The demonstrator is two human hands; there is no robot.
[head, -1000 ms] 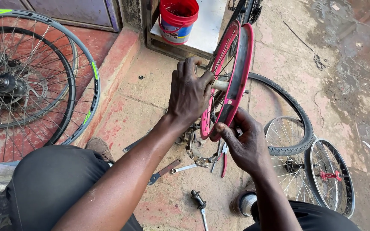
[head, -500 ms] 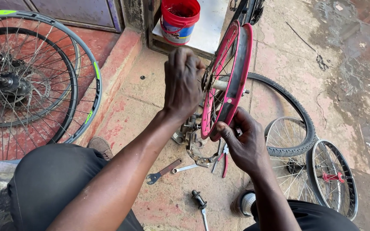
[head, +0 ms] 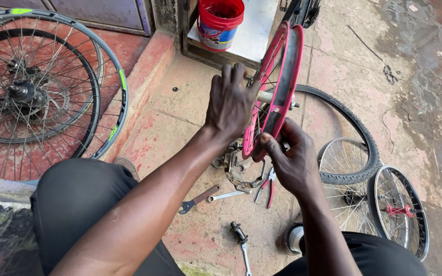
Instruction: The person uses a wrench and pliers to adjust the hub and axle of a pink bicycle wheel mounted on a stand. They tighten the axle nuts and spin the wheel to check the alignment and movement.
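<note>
A small red wheel rim (head: 281, 76) stands upright on edge in front of me. My left hand (head: 228, 102) lies flat against its left side, fingers spread over the spokes near the hub. My right hand (head: 292, 161) grips the bottom of the rim, its fingers curled around the rim edge. On the ground beneath the rim lie a metal sprocket part (head: 239, 171), red-handled pliers (head: 268, 185) and two wrenches (head: 211, 195).
A large black wheel (head: 37, 92) with green marks leans at the left on a red step. A black tyre (head: 354, 138) and two small spoked wheels (head: 400, 212) lie at the right. A red bucket (head: 220, 20) stands on a white board ahead. An axle bolt (head: 239, 232) lies near my knees.
My left hand has slid up along the side of the red rim, from the lower part toward the hub. The right hand keeps its grip at the bottom.
</note>
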